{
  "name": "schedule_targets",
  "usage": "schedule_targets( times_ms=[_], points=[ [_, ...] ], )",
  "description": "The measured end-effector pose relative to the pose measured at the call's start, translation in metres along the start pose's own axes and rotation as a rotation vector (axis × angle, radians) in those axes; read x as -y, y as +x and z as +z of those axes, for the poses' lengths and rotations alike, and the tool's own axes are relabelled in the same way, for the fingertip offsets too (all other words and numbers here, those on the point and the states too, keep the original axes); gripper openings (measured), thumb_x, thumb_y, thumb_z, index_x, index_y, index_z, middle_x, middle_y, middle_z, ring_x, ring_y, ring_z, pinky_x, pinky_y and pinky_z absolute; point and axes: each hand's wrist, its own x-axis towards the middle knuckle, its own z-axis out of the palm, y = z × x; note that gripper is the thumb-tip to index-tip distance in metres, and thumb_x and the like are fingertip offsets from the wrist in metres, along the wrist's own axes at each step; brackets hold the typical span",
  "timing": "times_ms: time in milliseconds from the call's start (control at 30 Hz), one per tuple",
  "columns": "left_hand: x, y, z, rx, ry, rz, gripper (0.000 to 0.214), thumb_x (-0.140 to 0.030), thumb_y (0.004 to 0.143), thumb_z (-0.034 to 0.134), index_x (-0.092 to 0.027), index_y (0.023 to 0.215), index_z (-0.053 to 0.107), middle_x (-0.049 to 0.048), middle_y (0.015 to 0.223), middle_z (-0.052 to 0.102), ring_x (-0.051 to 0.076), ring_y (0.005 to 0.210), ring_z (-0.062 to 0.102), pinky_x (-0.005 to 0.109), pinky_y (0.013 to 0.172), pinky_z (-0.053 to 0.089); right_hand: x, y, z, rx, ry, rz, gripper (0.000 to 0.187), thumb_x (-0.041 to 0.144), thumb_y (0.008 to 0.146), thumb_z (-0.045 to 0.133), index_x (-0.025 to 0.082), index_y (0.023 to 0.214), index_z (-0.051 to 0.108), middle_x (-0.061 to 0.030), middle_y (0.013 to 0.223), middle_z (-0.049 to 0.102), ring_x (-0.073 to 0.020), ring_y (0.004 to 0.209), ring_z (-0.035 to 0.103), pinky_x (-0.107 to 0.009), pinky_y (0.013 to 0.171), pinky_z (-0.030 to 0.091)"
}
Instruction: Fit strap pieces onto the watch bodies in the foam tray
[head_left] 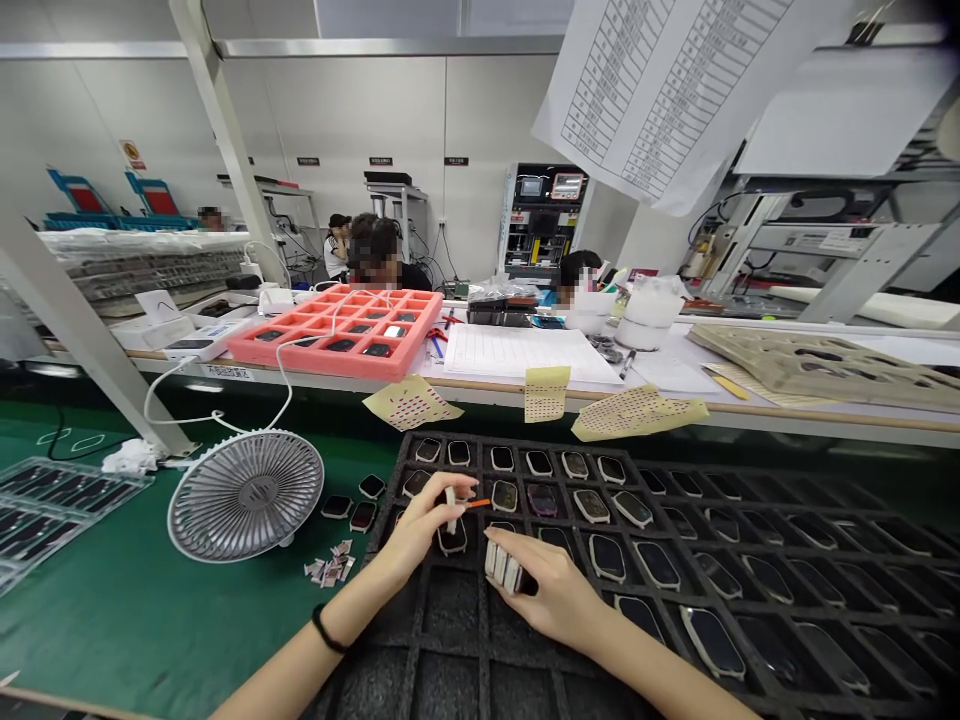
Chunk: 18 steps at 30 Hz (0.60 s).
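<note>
Pinching above black foam tray [450, 680] | left hand [420, 535]: fingers closed on white orange-tipped stick [451, 510] | right hand [547, 590]: fingers closed on stack of white strips [500, 565] | rounded device frames [592, 505] sit in compartments

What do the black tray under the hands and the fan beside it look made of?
The black tray looks like matte foam, soft-edged with a dull surface. The fan looks like grey plastic, with moulded ribs and a satin sheen.

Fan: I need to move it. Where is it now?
In the head view, the fan sits on the green mat, left of the black foam tray, next to paper scraps.
</note>
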Motion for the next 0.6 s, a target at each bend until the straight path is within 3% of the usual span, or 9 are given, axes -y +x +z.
schedule_targets(
  times_ms=[133,300,600],
  points=[
    [0.000,-0.039,-0.017,0.053,0.327,0.100,0.026,-0.026,0.085,0.051,-0.024,0.108,0.063,0.0058,0.114,0.056,0.025,0.115,0.045,0.035,0.103,0.030,0.001,0.000,0.000,-0.006,0.042,-0.012,0.052,0.011,0.076,0.058,0.019,0.128,0.054,-0.0129,0.117,0.067,-0.0248,0.106,0.064,-0.038,0.090,0.054],
    [0.008,-0.076,-0.024,0.054,0.507,0.051,0.025,-0.028,0.091,0.044,-0.027,0.111,0.059,0.0071,0.124,0.050,0.026,0.126,0.037,0.038,0.108,0.027,0.005,0.001,0.001,-0.029,0.099,0.029,0.050,0.014,0.076,0.060,0.021,0.125,0.056,-0.0108,0.116,0.067,-0.0249,0.104,0.065,-0.038,0.090,0.054],
    [0.017,-0.088,-0.022,0.017,0.586,0.014,0.024,-0.027,0.090,0.044,-0.026,0.107,0.061,0.0069,0.127,0.050,0.028,0.134,0.031,0.041,0.111,0.027,0.015,0.007,-0.003,-0.008,0.259,0.325,0.045,0.025,0.069,0.072,0.022,0.113,0.064,-0.0080,0.109,0.071,-0.0275,0.097,0.068,-0.041,0.088,0.054]
  ],
)
